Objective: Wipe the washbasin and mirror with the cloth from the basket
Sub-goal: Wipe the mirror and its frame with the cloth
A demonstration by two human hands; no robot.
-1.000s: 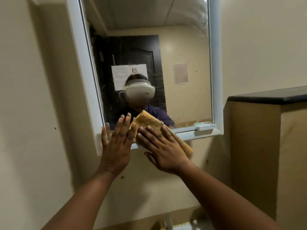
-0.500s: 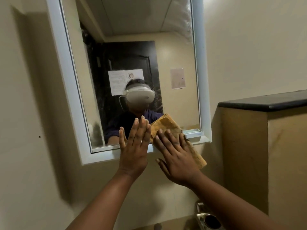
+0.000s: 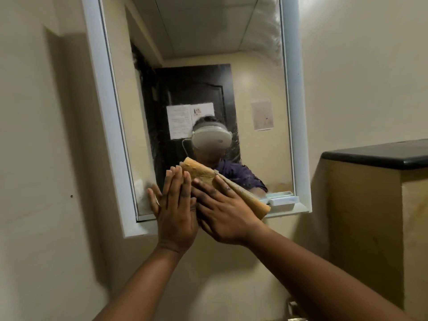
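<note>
I see the cloth (image 3: 231,188), a tan folded one, pressed flat on the lower part of the mirror (image 3: 203,42). It lies slanted, with its top end high and to the left and its low end down by the bottom of the white frame (image 3: 102,112). Most of the cloth sits under my right hand (image 3: 222,214) and sticks out past it on the right side and above the fingertips.

My right hand is spread flat, fingers straight, and it presses the cloth on the glass. It does not curl round the cloth. My left hand (image 3: 173,212) is flat too, fingers straight and close together, pointing up. Its palm lies over the bottom edge of the frame and its fingers reach up onto the glass. The two hands are side by side and touch each other. The left fingertips reach up just beside the top end of the cloth, but I cannot tell if they touch it.

In the mirror I see a dark door (image 3: 196,96) with a white sheet of paper (image 3: 183,119) stuck on it. There is writing on it, but it is too small and blurry for me to read. A second pale paper (image 3: 262,115) hangs on the wall beside the door, and I cannot read that one either. A small white tray (image 3: 281,199) sits on the bottom ledge of the frame, just right of the cloth. To the right stands a tan wall part with a black surface (image 3: 379,154) on top.
</note>
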